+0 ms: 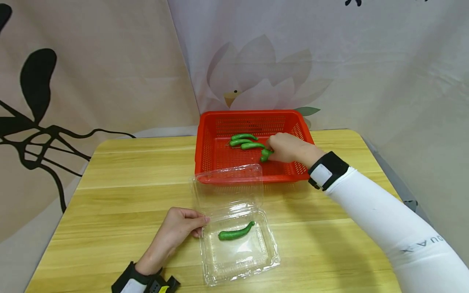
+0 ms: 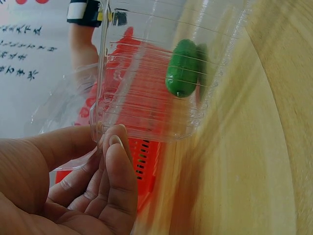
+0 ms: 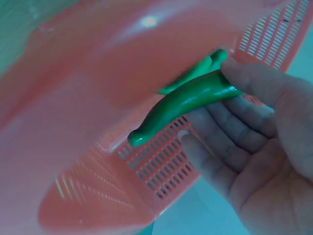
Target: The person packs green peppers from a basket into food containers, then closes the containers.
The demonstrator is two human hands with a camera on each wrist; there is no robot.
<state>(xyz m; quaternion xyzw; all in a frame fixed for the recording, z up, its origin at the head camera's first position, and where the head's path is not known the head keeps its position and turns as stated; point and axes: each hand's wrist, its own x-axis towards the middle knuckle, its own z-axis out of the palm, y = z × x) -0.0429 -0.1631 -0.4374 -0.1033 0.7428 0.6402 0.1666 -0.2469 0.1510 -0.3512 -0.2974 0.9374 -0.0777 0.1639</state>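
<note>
My left hand (image 1: 183, 224) pinches the left edge of a clear plastic clamshell box (image 1: 238, 268) between thumb and fingers, near the fold. The box lies unfolded, its lid (image 1: 227, 195) tipped back against the front of the red basket (image 1: 205, 142). One green chili pepper (image 1: 234, 233) lies in the box's base. Inside the basket my right hand (image 1: 287, 147) holds a green chili pepper (image 3: 186, 102), thumb on one side and fingers on the other. Several more green peppers (image 1: 244, 136) lie on the basket floor just left of that hand.
The slotted basket stands at the back of the wooden table (image 1: 139, 183), close to a printed cloth backdrop (image 1: 146, 61). Black wrist straps (image 1: 328, 170) with cameras sit on both arms, and a white sleeve (image 1: 384, 219) covers the right one.
</note>
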